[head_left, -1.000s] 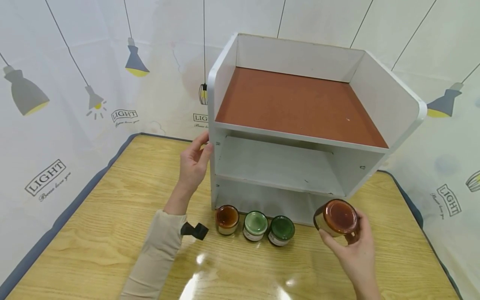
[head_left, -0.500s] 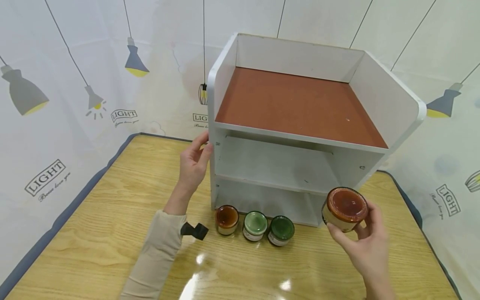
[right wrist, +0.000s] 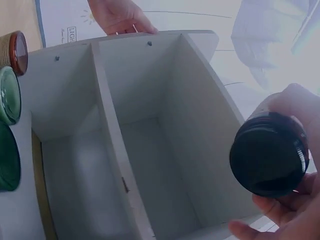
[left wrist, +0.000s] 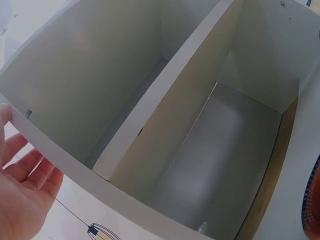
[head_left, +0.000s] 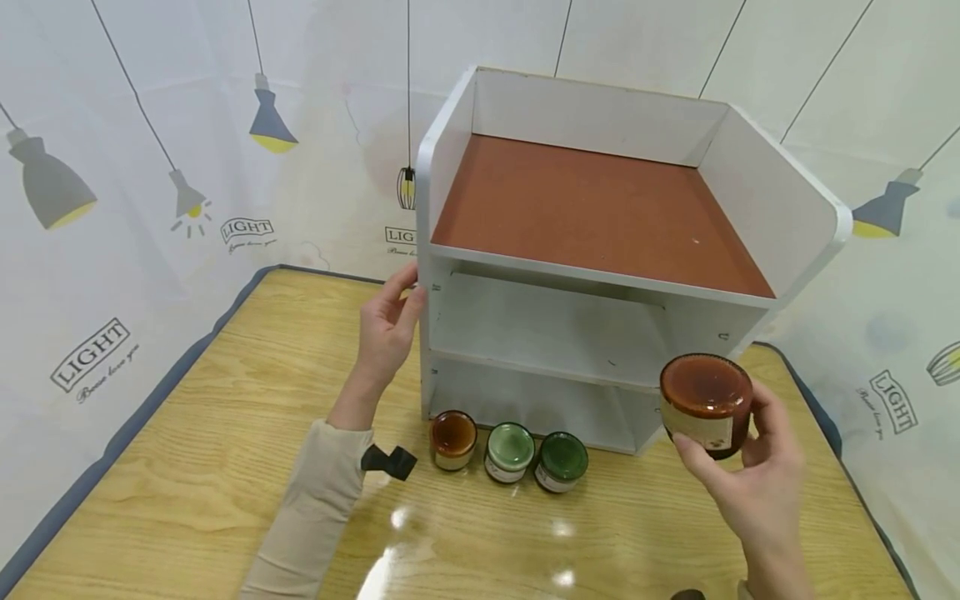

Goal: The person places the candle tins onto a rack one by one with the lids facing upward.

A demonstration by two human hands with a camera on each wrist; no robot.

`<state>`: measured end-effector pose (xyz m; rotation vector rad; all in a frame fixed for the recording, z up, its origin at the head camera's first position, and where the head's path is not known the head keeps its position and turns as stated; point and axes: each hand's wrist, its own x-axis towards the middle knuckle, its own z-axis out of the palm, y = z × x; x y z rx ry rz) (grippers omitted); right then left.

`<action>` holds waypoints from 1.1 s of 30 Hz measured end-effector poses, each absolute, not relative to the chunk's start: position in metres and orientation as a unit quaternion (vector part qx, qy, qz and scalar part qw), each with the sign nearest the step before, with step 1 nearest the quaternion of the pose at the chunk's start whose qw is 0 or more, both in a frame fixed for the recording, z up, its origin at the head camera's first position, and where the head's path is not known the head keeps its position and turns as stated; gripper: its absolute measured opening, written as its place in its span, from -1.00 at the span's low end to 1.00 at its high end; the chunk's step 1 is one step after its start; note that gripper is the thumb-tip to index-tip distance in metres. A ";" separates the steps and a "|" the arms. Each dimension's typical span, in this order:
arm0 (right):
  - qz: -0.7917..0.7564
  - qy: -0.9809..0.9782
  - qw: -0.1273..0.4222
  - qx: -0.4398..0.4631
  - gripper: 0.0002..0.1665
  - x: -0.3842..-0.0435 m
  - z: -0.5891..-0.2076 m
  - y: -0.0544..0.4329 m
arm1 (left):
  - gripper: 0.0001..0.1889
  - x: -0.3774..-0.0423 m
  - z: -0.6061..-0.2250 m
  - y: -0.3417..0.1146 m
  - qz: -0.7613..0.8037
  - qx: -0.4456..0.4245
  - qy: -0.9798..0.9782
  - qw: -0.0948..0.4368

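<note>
My right hand (head_left: pixel 765 475) holds a brown glass jar (head_left: pixel 705 404) with a cream label, raised in front of the right side of a white shelf unit (head_left: pixel 551 317). Thumb and fingers wrap the jar's sides; the right wrist view shows its dark round end (right wrist: pixel 270 155). At the unit's left side panel, my left hand (head_left: pixel 386 329) grips the front edge, thumb at the edge and bent fingers against the outer face. An amber jar (head_left: pixel 453 440), a light green jar (head_left: pixel 510 452) and a dark green jar (head_left: pixel 562 462) stand in a row before the unit's base.
The unit has a brown top surface (head_left: pixel 600 217) with raised walls round three sides, and a middle shelf board (head_left: pixel 555 371) between two open compartments. It stands on a wooden table (head_left: pixel 225 417). A lamp-printed curtain (head_left: pixel 322 125) hangs behind.
My right hand has lifted the brown jar up and to the right, and tilted it so that more of its label shows. My left hand and the three standing jars have stayed put.
</note>
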<state>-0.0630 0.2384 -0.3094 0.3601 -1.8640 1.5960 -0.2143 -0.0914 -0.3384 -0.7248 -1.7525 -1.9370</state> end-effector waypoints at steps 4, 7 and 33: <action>0.640 -0.669 0.341 0.163 -0.14 -0.065 -0.305 0.240 | -0.64 -0.214 -0.337 -0.091 -0.697 -0.260 -0.632 0.214; 0.667 -0.640 0.341 0.171 -0.12 -0.065 -0.301 0.240 | -0.64 -0.214 -0.337 -0.091 -0.699 -0.259 -0.631 0.214; 0.686 -0.610 0.309 0.250 -0.19 -0.076 -0.249 0.237 | -0.64 -0.214 -0.337 -0.090 -0.701 -0.263 -0.625 0.219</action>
